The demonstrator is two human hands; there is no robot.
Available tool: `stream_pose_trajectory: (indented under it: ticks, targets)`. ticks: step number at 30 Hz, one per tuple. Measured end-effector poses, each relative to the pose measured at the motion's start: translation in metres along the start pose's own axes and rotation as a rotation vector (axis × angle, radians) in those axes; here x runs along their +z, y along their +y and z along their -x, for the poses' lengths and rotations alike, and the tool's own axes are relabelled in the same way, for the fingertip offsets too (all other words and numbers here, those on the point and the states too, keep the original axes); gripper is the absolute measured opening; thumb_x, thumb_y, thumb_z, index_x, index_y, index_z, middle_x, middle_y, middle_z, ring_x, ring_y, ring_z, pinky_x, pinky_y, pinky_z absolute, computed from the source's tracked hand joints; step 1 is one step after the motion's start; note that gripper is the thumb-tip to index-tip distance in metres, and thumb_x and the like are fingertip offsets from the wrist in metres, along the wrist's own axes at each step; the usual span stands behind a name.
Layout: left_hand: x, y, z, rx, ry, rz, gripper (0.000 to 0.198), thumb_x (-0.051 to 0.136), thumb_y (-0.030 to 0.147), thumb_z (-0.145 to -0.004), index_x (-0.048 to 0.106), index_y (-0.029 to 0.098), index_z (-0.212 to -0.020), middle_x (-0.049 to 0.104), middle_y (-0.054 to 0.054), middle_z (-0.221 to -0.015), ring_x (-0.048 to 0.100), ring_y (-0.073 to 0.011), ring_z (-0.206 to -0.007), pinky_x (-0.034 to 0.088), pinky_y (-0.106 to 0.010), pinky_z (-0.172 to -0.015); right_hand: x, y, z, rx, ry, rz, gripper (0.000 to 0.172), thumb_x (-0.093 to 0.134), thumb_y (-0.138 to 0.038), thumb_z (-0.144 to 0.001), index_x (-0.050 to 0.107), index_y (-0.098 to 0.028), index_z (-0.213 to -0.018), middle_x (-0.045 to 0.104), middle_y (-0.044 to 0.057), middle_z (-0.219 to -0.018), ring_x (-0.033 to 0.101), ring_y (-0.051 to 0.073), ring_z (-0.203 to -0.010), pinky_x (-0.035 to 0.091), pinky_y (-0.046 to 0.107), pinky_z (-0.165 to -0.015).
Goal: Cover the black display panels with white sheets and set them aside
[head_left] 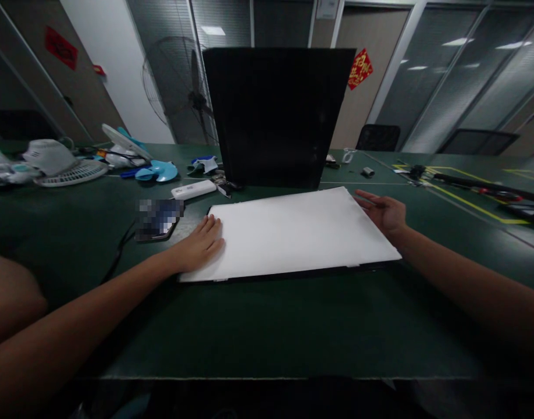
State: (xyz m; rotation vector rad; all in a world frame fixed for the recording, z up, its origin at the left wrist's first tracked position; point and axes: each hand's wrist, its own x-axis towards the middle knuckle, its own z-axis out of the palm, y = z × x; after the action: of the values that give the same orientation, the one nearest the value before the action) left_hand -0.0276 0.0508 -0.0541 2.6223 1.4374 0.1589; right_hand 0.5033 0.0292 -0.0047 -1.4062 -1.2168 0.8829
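- My left hand lies flat and open on the left edge of the white panel, which lies flat mid-worktop.
- My right hand is open at the panel's far right edge. I cannot tell whether it touches.
- An upright black board stands just behind the panel.
- A phone and a white box lie just left.
- A wide strip of green worktop runs along the panel's near edge.
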Motion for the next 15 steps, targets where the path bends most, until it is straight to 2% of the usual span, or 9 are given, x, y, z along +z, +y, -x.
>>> stream_pose_trajectory:
  ticks: [4,9,12,15]
  targets:
    - [-0.002,-0.001,0.001,0.009,0.002,0.006,0.081,0.025,0.057,-0.108,0.022,0.005,-0.17,0.022,-0.025,-0.176,0.008,-0.0439,-0.165,0.018,-0.066,-0.131,-0.001,0.002,-0.002,-0.077,-0.003,0.127,0.08,0.024,-0.038,-0.095,0.033,-0.006,-0.168,0.058,0.021,-0.155,0.064,0.037,-0.133,0.054,0.06,-0.108]
    - [-0.005,0.001,0.002,0.004,-0.002,0.015,0.081,0.026,0.056,-0.108,0.02,0.005,-0.171,0.02,-0.023,-0.177,0.008,-0.0439,-0.165,0.017,-0.066,-0.131,0.005,0.002,-0.001,-0.137,0.084,0.056,0.081,0.035,-0.039,-0.092,0.036,-0.012,-0.169,0.059,0.014,-0.156,0.06,0.035,-0.139,0.051,0.056,-0.114]
    - [-0.005,0.0,0.003,0.008,-0.004,0.028,0.08,0.026,0.055,-0.109,0.02,0.005,-0.171,0.019,-0.023,-0.177,0.009,-0.0437,-0.165,0.017,-0.064,-0.132,0.002,0.002,0.0,-0.117,0.065,0.282,0.073,0.041,-0.05,-0.095,0.052,-0.024,-0.162,0.069,0.009,-0.144,0.062,0.04,-0.136,0.054,0.06,-0.111]
    - [-0.004,-0.002,0.003,0.031,0.007,0.029,0.078,0.028,0.053,-0.109,0.019,0.008,-0.172,0.021,-0.022,-0.177,0.01,-0.0437,-0.165,0.019,-0.065,-0.131,-0.005,0.003,-0.001,-0.101,0.066,0.477,0.061,0.053,-0.055,-0.094,0.068,-0.03,-0.147,0.075,0.009,-0.133,0.061,0.045,-0.134,0.052,0.064,-0.109]
